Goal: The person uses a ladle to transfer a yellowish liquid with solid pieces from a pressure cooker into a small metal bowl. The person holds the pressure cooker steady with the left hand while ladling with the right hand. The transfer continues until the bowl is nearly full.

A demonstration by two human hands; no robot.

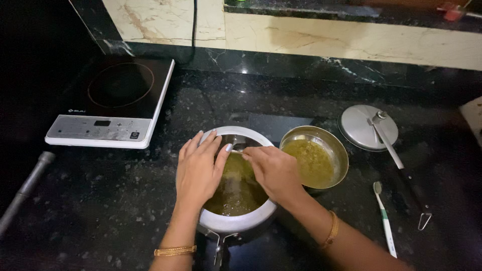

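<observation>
A metal pressure cooker pot point(236, 223) stands on the dark counter, holding a yellow-green mash. My left hand point(198, 168) rests over the pot's left rim, fingers curled on the edge. My right hand point(273, 170) reaches into the pot from the right and pinches a thin spoon handle point(237, 149); the spoon's bowl is hidden. Just right of the pot sits a steel bowl point(341, 153) with the same yellow-green mash in it.
An induction cooktop point(113, 103) sits at the back left, its cable running up the wall. A pot lid point(359, 128) with a long handle point(401, 165) lies at the right, a toothbrush point(385, 218) beside it. A grey pipe point(22, 193) slants at the left edge.
</observation>
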